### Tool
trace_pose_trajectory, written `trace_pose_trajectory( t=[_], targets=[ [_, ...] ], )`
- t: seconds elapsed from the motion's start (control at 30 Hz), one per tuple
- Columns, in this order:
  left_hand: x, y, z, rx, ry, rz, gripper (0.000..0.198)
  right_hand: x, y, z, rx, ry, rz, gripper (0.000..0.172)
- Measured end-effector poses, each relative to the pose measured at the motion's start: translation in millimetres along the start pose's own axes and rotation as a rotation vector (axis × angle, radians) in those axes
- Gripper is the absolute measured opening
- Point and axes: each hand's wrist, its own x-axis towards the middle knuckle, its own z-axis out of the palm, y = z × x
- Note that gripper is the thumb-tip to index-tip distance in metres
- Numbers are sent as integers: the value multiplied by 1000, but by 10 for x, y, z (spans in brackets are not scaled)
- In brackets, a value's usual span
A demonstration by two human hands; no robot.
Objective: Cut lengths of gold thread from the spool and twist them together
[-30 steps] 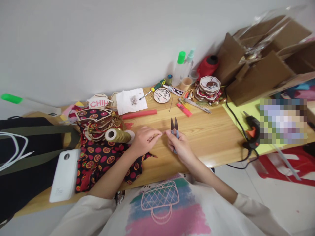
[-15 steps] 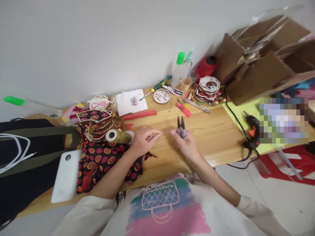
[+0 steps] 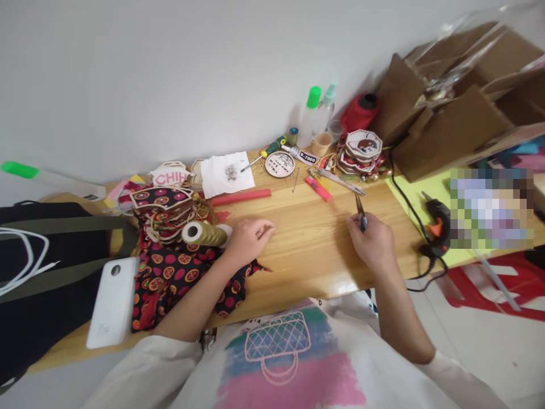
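My left hand (image 3: pixel 250 240) is closed in a pinch over the table, beside a spool of olive-gold thread (image 3: pixel 206 234). What its fingertips hold, if anything, is too small to make out. Farther right, my right hand (image 3: pixel 374 241) grips a pair of small scissors (image 3: pixel 361 215) with blue handles, the dark blades pointing away from me. A dark cloth with red and orange round prints (image 3: pixel 187 278) lies under my left forearm. Between the hands and the wall are a red stick (image 3: pixel 242 196) and a pink-red cutter (image 3: pixel 318 188).
Against the wall stand a green-capped bottle (image 3: pixel 310 116), a spray bottle (image 3: pixel 327 111) and a red thread cone (image 3: pixel 360 113). Octagonal ornaments (image 3: pixel 363 146) are stacked beside a cardboard box (image 3: pixel 455 125). A glue gun (image 3: pixel 438 224) with its cable lies right; a white power bank (image 3: pixel 113 304) lies left.
My right hand has moved right with the scissors, away from my left hand, and the blades look closer together. My left hand has barely moved; the gold strand seen in it earlier no longer shows.
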Motion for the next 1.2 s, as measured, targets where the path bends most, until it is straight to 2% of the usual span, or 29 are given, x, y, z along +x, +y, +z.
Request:
trace_pose_trajectory(
  t=[0.13, 0.37, 0.63, 0.9, 1.2],
  targets=[
    [4, 6, 8, 47, -17, 19, 13, 6, -35, 7, -107, -21, 8, 24],
    [-5, -31, 16, 65, 55, 21, 13, 15, -128, 2, -243, -61, 36, 24],
    [0, -17, 25, 123, -7, -59, 11, 14, -210, 18, -338, -98, 54, 25],
    [13, -25, 38, 167, -47, -76, 10, 14, -247, 18, -365, -111, 73, 25],
    [18, 9, 21, 169, -40, -90, 10, 16, -236, 12, -358, -103, 66, 26]
  ],
)
